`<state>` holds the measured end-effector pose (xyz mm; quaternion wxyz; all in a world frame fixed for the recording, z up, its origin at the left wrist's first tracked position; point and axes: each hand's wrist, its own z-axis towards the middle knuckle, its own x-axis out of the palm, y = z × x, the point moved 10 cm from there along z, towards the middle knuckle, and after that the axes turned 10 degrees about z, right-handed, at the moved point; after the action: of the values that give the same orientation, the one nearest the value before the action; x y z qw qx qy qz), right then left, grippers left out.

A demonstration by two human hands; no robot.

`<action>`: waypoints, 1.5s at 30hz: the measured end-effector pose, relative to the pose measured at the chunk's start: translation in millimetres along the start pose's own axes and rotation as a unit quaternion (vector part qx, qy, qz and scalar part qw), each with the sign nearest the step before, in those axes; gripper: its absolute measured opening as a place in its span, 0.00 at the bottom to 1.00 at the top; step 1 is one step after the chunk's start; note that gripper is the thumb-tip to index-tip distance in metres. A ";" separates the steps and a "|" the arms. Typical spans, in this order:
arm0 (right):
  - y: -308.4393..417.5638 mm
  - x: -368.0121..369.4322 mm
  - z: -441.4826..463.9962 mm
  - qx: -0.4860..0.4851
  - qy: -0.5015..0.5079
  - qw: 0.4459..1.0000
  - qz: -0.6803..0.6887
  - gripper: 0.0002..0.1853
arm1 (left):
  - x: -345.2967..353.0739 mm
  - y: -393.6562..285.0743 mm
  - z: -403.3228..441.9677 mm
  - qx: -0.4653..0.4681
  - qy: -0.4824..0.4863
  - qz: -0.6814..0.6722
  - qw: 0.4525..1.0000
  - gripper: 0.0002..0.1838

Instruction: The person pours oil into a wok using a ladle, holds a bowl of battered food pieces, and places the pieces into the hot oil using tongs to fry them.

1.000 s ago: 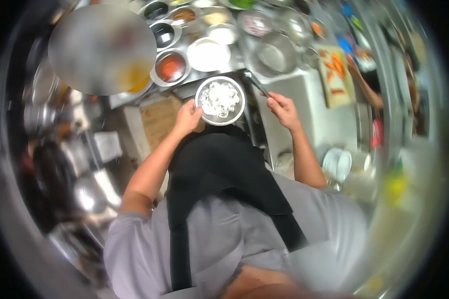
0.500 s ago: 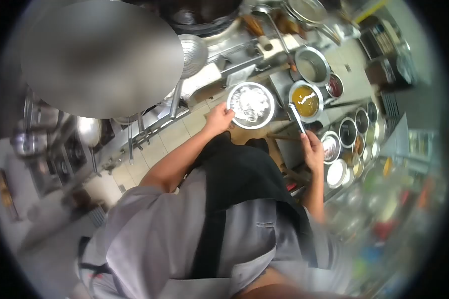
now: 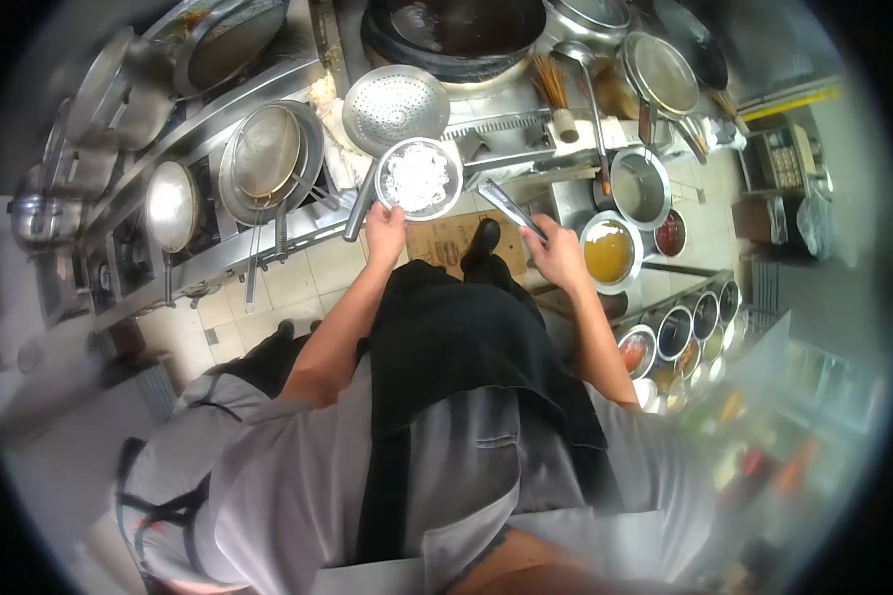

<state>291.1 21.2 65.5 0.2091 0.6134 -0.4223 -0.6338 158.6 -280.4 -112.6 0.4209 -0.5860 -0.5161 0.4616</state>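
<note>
My left hand (image 3: 386, 234) is closed on the near rim of a round metal bowl (image 3: 456, 188) that holds white pieces of food (image 3: 416, 178). The bowl is held in front of a perforated strainer (image 3: 397, 104) and covers part of its near edge. My right hand (image 3: 558, 252) is wrapped round the end of metal tongs (image 3: 509, 208), whose tips point up and left toward the bowl. A gap separates the tongs from the bowl. Close to my right hand stands a pot of yellow liquid (image 3: 608, 256).
A large dark wok (image 3: 456, 69) and pans (image 3: 172, 205) sit on the stove at front and left. Several seasoning containers (image 3: 676, 332) line the right. A ladle (image 3: 597, 109) lies beyond. Another person's grey sleeve (image 3: 164, 436) is at my left; cardboard (image 3: 437, 248) covers the floor.
A large blurred grey shape at upper left is gone, uncovering pans and stove. The view has shifted; the bowl is now beside the strainer, and the tongs have moved left, away from the yellow liquid.
</note>
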 end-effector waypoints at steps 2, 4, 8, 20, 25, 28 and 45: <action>-1.2 -0.9 22.6 -0.030 0.009 0.999 -0.006 0.18 | 18.0 -3.6 9.9 -0.018 0.013 -0.045 0.999 0.09; -11.6 2.7 44.6 0.005 0.052 0.999 -0.016 0.17 | 27.2 19.8 31.0 -0.009 0.000 -0.024 1.000 0.09; -22.8 -3.7 86.2 -0.050 0.076 0.996 0.016 0.17 | 49.7 25.3 55.0 -0.010 -0.025 0.015 1.000 0.09; -49.5 -26.0 173.2 -0.125 0.193 0.971 -0.070 0.17 | 62.2 56.8 51.1 -0.061 -0.074 0.042 0.994 0.08; -41.0 -25.1 193.1 -0.124 0.186 0.974 -0.042 0.18 | 67.3 62.0 49.4 -0.078 -0.065 0.075 0.992 0.14; -40.5 -20.3 194.4 -0.121 0.196 0.973 -0.032 0.19 | 73.5 56.4 36.6 -0.118 -0.055 0.008 0.991 0.14; -9.9 13.2 174.8 -0.122 0.170 0.976 -0.064 0.18 | 37.5 39.8 44.0 -0.048 -0.078 0.184 0.979 0.13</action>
<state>124.7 65.1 30.7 0.3097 0.7079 -0.2599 -0.5792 125.9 -246.9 -164.9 0.2589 -0.6528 -0.4520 0.5501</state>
